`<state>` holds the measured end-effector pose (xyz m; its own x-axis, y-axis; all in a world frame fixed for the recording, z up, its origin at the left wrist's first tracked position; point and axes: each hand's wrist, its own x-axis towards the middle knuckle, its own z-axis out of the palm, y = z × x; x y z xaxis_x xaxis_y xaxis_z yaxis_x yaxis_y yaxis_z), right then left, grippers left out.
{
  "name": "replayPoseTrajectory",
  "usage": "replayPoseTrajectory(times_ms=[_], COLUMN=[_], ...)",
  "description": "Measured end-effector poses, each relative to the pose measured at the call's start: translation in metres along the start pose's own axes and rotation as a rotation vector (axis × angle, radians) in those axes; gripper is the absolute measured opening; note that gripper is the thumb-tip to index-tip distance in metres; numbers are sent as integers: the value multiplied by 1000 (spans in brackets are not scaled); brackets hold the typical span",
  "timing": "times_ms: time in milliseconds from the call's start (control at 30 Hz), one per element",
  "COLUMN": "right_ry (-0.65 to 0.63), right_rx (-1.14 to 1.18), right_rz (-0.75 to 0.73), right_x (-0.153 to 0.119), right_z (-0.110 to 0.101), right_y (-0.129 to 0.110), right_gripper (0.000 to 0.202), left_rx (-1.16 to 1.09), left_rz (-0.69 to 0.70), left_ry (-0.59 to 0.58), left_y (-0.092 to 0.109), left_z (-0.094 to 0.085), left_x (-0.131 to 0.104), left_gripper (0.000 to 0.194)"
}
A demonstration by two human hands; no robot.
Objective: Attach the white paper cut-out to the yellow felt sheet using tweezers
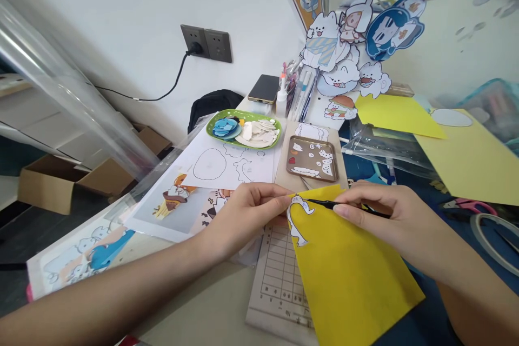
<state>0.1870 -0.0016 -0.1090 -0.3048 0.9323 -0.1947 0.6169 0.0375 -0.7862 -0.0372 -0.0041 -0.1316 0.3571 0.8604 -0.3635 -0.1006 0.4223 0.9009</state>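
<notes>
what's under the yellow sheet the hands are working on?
A printed grid sheet lies under the yellow sheet, showing left of it. How far it runs beneath is covered. A white cutout sits on top.

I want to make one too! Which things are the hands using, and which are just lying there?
In use:
left hand pinching the white cut-out
yellow paper
right hand holding a black pen

Lying about:
green plate of paper pieces
brown tray
phone
glue bottle

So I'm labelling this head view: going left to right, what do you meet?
Cardboard box → wall socket → green plate → brown tray → right hand holding a black tool → pink scissors → tape roll.
</notes>
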Motion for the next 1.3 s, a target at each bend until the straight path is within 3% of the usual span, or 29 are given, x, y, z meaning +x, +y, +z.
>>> replayPoseTrajectory(times_ms=[533,733,1000,1300], right_ry=[79,107,-146,-191], right_rx=[-109,-85,-26,-52], right_rz=[-80,-65,13,26], right_x=[-2,-8,-13,-12], right_z=[4,-6,4,9], right_y=[-4,4,2,-3], right_gripper=[21,23,25,27], left_rx=[-10,40,67,69], left_rz=[-3,-22,-29,-38], left_ry=[45,64,59,53], left_y=[-3,-5,-5,-5], left_z=[0,-2,-5,-5], left_x=[2,2,1,-1], left_gripper=[19,19,25,25])
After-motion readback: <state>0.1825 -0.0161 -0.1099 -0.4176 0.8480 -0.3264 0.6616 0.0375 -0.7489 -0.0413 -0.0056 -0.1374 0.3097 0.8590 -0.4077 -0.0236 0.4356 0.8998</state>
